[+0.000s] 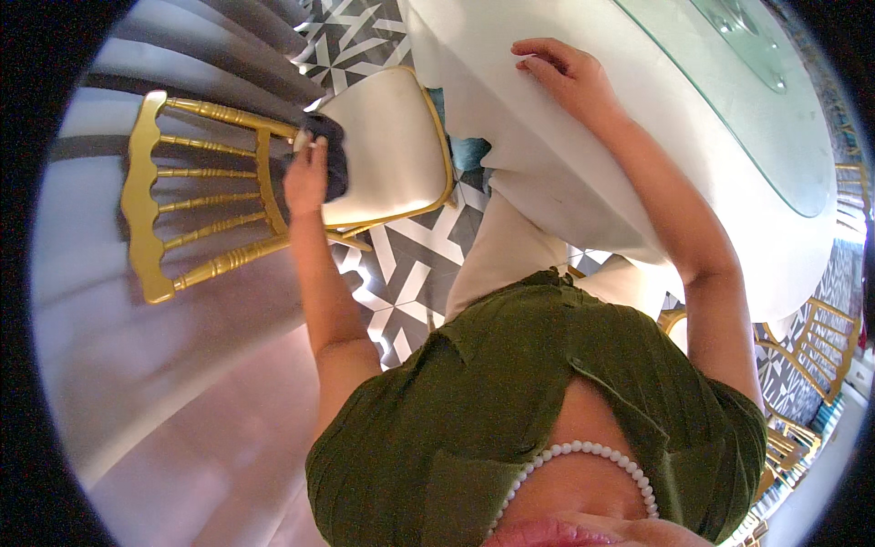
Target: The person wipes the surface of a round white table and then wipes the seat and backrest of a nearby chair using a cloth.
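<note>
My left hand [307,174] is on a dark cloth [335,157], bunched at the back of a chair's pale seat [389,150], close to the backrest. Its fingers grip the cloth, though motion blur hides some detail. The seat belongs to a gold chair with a spindle back [212,171]. Over on the right, my right hand [564,72] rests on a table covered by a white tablecloth [472,61]. Nothing is in it; the fingers are slightly bent, with the thumb apart from them.
A clear glass top [772,150] lies on the table, with a smaller glass piece [742,34] on it. Grey drapery [225,41] hangs behind the chair. Black-and-white patterned tiles [396,287] cover the floor. More gold chairs [824,349] stand at the far right.
</note>
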Demonstrator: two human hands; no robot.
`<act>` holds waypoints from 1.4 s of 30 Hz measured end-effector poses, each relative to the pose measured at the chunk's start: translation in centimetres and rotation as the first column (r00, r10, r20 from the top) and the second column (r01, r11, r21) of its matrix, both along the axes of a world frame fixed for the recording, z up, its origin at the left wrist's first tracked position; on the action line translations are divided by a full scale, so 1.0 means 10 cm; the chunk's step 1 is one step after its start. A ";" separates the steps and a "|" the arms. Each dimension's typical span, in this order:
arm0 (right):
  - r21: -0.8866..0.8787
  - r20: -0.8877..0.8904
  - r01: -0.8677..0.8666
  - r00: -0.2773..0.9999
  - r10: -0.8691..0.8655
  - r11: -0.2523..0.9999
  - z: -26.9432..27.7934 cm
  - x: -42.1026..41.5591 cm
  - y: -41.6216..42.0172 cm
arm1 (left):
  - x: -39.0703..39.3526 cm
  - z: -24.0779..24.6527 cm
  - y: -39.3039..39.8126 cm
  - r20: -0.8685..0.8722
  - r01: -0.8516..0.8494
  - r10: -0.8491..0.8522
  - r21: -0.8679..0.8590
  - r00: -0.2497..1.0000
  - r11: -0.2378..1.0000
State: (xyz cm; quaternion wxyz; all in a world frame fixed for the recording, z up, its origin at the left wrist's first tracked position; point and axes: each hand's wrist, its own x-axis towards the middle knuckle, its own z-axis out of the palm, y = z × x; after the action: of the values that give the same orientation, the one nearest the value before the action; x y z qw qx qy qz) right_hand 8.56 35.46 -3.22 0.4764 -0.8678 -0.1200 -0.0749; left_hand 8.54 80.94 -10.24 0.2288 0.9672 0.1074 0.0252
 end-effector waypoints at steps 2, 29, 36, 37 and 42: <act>-0.011 -0.018 -0.023 1.000 0.023 1.000 0.04 0.00 0.05 | 0.03 -0.84 0.29 -0.038 0.002 0.000 0.040 0.999 0.999; -0.026 0.038 -0.090 0.995 0.091 0.996 0.17 0.06 0.09 | 2.48 -2.03 -1.40 -0.308 0.398 -0.278 0.464 0.910 0.791; -0.099 -0.036 -0.062 0.998 0.058 0.993 0.16 0.02 0.02 | 1.68 -1.99 -1.64 -0.160 0.482 -0.475 0.525 0.865 0.701; -0.093 0.004 -0.061 0.998 0.062 0.994 0.14 0.02 0.02 | 1.53 -2.00 -1.64 -0.162 0.495 -0.490 0.525 0.856 0.692; -0.089 0.109 -0.074 0.991 0.084 0.993 0.09 0.00 0.02 | 0.71 -1.86 -1.73 -0.182 0.561 -0.552 0.497 0.813 0.662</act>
State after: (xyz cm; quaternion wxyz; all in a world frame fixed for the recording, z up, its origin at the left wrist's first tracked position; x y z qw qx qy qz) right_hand 8.52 35.66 -2.32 0.4344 -0.8761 -0.1838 -0.0996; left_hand 15.65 63.59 -28.85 -0.0506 0.9777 -0.2025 -0.0248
